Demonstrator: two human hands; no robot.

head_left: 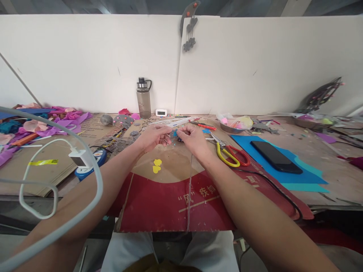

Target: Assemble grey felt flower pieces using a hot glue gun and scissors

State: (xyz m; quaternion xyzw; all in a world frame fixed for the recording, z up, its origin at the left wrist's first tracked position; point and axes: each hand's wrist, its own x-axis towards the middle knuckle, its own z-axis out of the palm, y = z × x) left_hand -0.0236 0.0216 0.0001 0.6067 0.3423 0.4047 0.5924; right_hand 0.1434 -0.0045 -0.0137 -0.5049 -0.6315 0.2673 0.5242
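Note:
Both my hands meet over the middle of the cardboard sheet [170, 166]. My left hand [153, 136] is closed in a pinch, its fingertips against a small blue piece [175, 133]. My right hand [193, 138] is also closed, pinching the same small piece from the other side. A thin grey wire [189, 189] runs from my right hand down toward me. Two small yellow heart shapes [156, 165] lie on the cardboard just below my left hand.
Yellow and red handled scissors [230, 153] lie right of my right hand. A black phone [275, 156] rests on blue paper [309, 172]. A water bottle [143, 98] stands at the back wall. Purple and pink scraps [56, 122] pile at left. A white charger cable [56, 181] loops near left.

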